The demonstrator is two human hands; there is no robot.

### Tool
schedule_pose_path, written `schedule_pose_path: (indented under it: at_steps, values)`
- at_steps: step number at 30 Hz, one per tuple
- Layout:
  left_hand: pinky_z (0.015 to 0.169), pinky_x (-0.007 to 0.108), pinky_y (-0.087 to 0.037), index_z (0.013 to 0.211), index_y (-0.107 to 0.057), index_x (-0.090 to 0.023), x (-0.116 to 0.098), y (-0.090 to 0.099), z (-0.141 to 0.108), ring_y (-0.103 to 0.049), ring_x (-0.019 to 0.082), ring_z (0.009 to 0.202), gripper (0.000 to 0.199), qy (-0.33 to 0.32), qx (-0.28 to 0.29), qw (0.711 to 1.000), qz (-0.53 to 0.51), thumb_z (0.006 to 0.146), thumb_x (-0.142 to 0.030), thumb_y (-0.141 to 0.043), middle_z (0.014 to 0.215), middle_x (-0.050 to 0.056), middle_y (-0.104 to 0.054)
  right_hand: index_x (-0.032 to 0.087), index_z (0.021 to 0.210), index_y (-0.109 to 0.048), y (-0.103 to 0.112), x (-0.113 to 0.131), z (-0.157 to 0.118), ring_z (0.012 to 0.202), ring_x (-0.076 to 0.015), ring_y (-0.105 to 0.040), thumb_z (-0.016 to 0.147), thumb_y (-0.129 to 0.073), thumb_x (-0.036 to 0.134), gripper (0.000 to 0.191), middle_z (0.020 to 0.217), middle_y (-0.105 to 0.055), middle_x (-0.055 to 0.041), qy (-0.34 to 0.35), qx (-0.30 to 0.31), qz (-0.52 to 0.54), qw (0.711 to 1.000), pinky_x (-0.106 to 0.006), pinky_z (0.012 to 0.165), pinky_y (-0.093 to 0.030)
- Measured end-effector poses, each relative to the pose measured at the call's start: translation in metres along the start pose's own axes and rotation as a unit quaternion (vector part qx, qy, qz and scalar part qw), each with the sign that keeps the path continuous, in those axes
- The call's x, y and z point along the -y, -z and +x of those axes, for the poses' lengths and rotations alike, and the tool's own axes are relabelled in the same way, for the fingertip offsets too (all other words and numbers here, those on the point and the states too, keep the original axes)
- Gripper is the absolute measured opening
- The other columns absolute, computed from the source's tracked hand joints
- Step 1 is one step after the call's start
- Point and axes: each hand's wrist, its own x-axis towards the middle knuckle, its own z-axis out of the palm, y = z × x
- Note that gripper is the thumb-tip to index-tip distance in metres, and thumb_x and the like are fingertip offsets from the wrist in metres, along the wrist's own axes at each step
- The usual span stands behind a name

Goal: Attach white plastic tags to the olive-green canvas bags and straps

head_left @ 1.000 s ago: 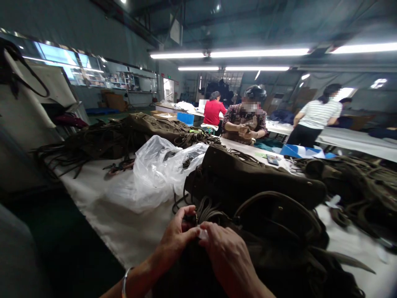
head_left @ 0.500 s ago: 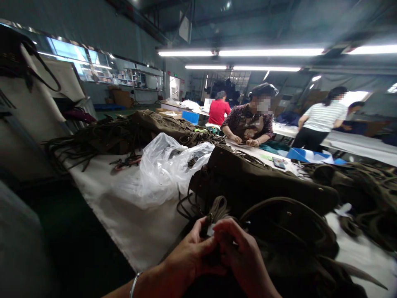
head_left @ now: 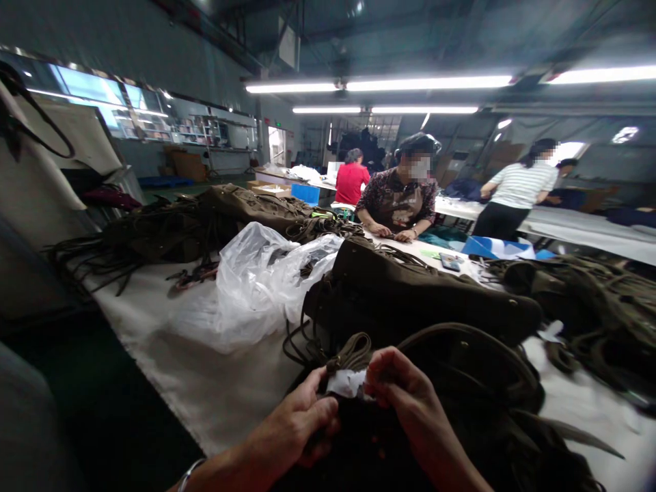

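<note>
In front of me lies a dark olive fabric bag (head_left: 353, 444), its lower part lost in shadow. A looped bundle of olive cord (head_left: 355, 352) stands up at its top. Below the loops a crumpled white piece (head_left: 346, 383), paper or thin plastic, stretches between my hands. My left hand (head_left: 307, 417) is closed at the cord bundle's base, thumb and fingers pinching by the white piece's left end. My right hand (head_left: 397, 383) pinches that piece's right end between thumb and fingertips. A curved bag handle (head_left: 461, 329) arches just right of my right hand.
A clear plastic bag (head_left: 251, 287) lies crumpled on the white table (head_left: 169, 389). Another olive bag (head_left: 410, 290) and piles of straps (head_left: 589, 294) surround my hands. Across the table a co-worker (head_left: 397, 198) handles something small near a phone (head_left: 449, 262).
My hands have moved apart, the right one rightward, and more of the white piece shows between them. The camera view has shifted slightly to the right.
</note>
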Motion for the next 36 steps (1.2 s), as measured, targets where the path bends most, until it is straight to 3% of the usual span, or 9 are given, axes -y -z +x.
schedule_pose_path:
  at_steps: [4, 6, 9, 13, 17, 20, 27, 30, 36]
  values:
    - [0.040, 0.016, -0.023, 0.154, -0.021, -0.025, -0.015, 0.011, -0.013, -0.037, 0.006, 0.045, 0.075, 0.005, 0.021, 0.997, 0.070, 0.093, -0.050, -0.057, 0.073, -0.005, -0.050, 0.020, 0.078, -0.056, -0.004, 0.000, -0.002, 0.062, -0.0102, -0.042, 0.083, -0.071, 0.034, 0.021, 0.066, -0.052, 0.0042, -0.004, 0.021, 0.029, 0.999, -0.022, 0.057, -0.033]
    - [0.048, 0.021, -0.036, 0.157, -0.020, -0.023, -0.018, 0.014, -0.013, -0.048, 0.011, 0.054, 0.072, -0.017, -0.007, 0.984, 0.179, 0.096, -0.044, -0.053, 0.078, -0.001, -0.057, 0.020, 0.078, -0.056, -0.004, 0.000, -0.002, 0.062, -0.0101, -0.042, 0.083, -0.071, 0.034, 0.021, 0.067, -0.053, 0.0040, -0.002, 0.026, 0.026, 0.999, -0.022, 0.058, -0.033]
    - [0.089, 0.036, -0.048, 0.159, -0.021, -0.021, -0.018, 0.012, -0.006, -0.065, 0.025, 0.097, 0.070, -0.079, -0.088, 0.923, 0.367, 0.097, -0.033, -0.051, 0.109, 0.011, -0.068, 0.020, 0.079, -0.057, -0.003, 0.002, -0.004, 0.063, -0.0107, -0.046, 0.083, -0.069, 0.030, 0.017, 0.069, -0.056, 0.0033, 0.009, 0.026, 0.017, 0.999, -0.023, 0.059, -0.036]
    - [0.117, 0.045, -0.031, 0.156, -0.031, -0.027, -0.013, -0.003, 0.008, -0.040, 0.031, 0.141, 0.067, -0.229, -0.184, 0.831, 0.472, 0.094, -0.026, -0.056, 0.153, 0.011, -0.044, 0.021, 0.083, -0.057, -0.004, 0.010, -0.005, 0.065, -0.0111, -0.049, 0.086, -0.061, 0.024, 0.006, 0.072, -0.057, 0.0032, 0.032, 0.032, -0.006, 0.999, -0.023, 0.061, -0.039]
    - [0.111, 0.039, -0.040, 0.123, -0.063, -0.026, -0.013, -0.020, 0.019, -0.049, 0.026, 0.131, 0.027, -0.304, -0.183, 0.790, 0.500, 0.100, -0.027, -0.049, 0.138, 0.008, -0.055, 0.020, 0.082, -0.056, -0.006, 0.016, -0.003, 0.063, -0.0105, -0.047, 0.082, -0.056, 0.018, 0.002, 0.072, -0.054, 0.0035, 0.062, 0.018, -0.027, 0.998, -0.022, 0.059, -0.038]
    - [0.102, 0.036, -0.046, 0.101, -0.066, -0.025, -0.011, -0.025, 0.026, -0.058, 0.023, 0.117, 0.019, -0.322, -0.173, 0.780, 0.508, 0.101, -0.026, -0.047, 0.124, 0.007, -0.060, 0.020, 0.079, -0.055, -0.007, 0.017, -0.001, 0.065, -0.0113, -0.047, 0.085, -0.057, 0.025, 0.008, 0.072, -0.053, 0.0030, 0.080, 0.000, -0.056, 0.995, -0.022, 0.059, -0.039]
    - [0.092, 0.046, -0.049, 0.107, -0.060, -0.020, -0.003, -0.020, 0.041, -0.061, 0.028, 0.107, 0.017, -0.456, -0.203, 0.650, 0.573, 0.094, -0.019, -0.048, 0.115, 0.011, -0.065, 0.020, 0.083, -0.055, -0.022, 0.015, 0.000, 0.066, -0.0126, -0.050, 0.090, -0.052, 0.030, 0.013, 0.073, -0.056, 0.0016, 0.120, -0.022, -0.141, 0.982, -0.022, 0.059, -0.039]
    - [0.087, 0.045, -0.050, 0.104, -0.058, -0.018, -0.005, -0.020, 0.044, -0.063, 0.028, 0.098, 0.017, -0.450, -0.221, 0.654, 0.567, 0.091, -0.017, -0.048, 0.105, 0.010, -0.066, 0.020, 0.084, -0.056, -0.027, 0.011, -0.001, 0.064, -0.0118, -0.052, 0.091, -0.049, 0.028, 0.013, 0.072, -0.058, 0.0017, 0.152, -0.038, -0.188, 0.970, -0.021, 0.059, -0.037]
    - [0.079, 0.034, -0.054, 0.089, -0.056, -0.020, -0.004, -0.017, 0.043, -0.065, 0.022, 0.092, 0.009, -0.394, -0.198, 0.744, 0.501, 0.094, -0.022, -0.049, 0.101, 0.007, -0.066, 0.020, 0.074, -0.050, -0.031, 0.004, -0.002, 0.060, -0.0101, -0.049, 0.092, -0.046, 0.027, 0.019, 0.067, -0.055, 0.0030, 0.221, -0.043, -0.178, 0.958, -0.019, 0.056, -0.035]
